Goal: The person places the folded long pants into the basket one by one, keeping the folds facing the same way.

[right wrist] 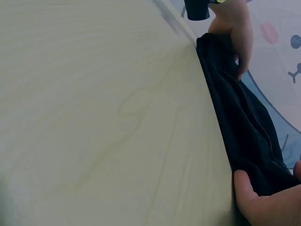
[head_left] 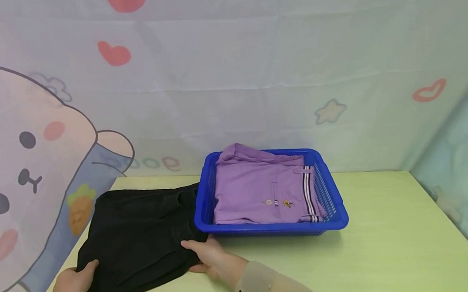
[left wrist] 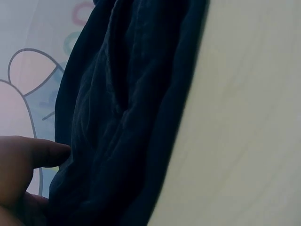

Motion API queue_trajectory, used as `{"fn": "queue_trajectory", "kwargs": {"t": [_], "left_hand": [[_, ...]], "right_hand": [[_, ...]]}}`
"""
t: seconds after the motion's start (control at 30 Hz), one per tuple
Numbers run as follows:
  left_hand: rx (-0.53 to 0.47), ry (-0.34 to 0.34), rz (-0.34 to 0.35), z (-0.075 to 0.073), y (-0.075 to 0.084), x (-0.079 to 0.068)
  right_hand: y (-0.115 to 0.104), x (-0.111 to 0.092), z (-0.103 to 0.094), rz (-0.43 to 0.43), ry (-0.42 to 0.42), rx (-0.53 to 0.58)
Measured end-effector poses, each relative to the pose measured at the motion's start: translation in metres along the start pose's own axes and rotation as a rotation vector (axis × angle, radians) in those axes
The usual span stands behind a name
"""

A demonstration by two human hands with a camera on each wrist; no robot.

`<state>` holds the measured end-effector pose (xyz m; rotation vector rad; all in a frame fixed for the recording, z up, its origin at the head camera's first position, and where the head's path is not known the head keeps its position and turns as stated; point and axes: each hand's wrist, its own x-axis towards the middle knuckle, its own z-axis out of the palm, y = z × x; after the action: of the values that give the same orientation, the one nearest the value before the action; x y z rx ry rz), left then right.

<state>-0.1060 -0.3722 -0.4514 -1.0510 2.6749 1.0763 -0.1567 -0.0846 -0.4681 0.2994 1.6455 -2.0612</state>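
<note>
A folded black garment (head_left: 142,235) with a slit like a pocket, probably trousers, lies at the table's left side. My left hand (head_left: 73,284) grips its near left edge, thumb on top and the other fingers hidden. On its right edge, my right hand (head_left: 213,255) pinches the cloth, thumb above and a finger below. In the right wrist view both hands are on the black cloth (right wrist: 235,113), with my right hand (right wrist: 268,202) nearer. The left wrist view shows my left hand (left wrist: 28,160) against the dark fabric (left wrist: 122,122). The garment's far right corner meets the basket, which partly hides it.
A blue plastic basket (head_left: 271,228) stands at the back middle, just right of the black garment. Folded purple trousers (head_left: 247,190) with a striped waistband lie in it. The pale yellow-green table (head_left: 398,238) extends rightward. A printed cloth backdrop (head_left: 231,63) hangs behind.
</note>
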Motion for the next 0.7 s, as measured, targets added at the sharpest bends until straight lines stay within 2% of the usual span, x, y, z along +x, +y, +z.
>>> {"fn": "queue_trajectory", "kwargs": {"t": [0.17,0.3,0.53,0.7], "left_hand": [[-0.056,-0.008,-0.029,-0.001,0.0,0.003],[-0.074,-0.011,-0.035,-0.002,0.0,0.006],[-0.095,-0.001,0.001,0.0,-0.003,0.006],[-0.117,-0.019,0.029,-0.002,-0.002,0.008]], "right_hand": [[0.001,0.0,0.003,-0.026,0.008,0.028],[0.0,0.0,0.005,-0.068,-0.005,0.004],[-0.001,-0.005,0.009,-0.142,-0.015,-0.134],[-0.003,-0.008,0.012,-0.178,-0.01,-0.21]]}}
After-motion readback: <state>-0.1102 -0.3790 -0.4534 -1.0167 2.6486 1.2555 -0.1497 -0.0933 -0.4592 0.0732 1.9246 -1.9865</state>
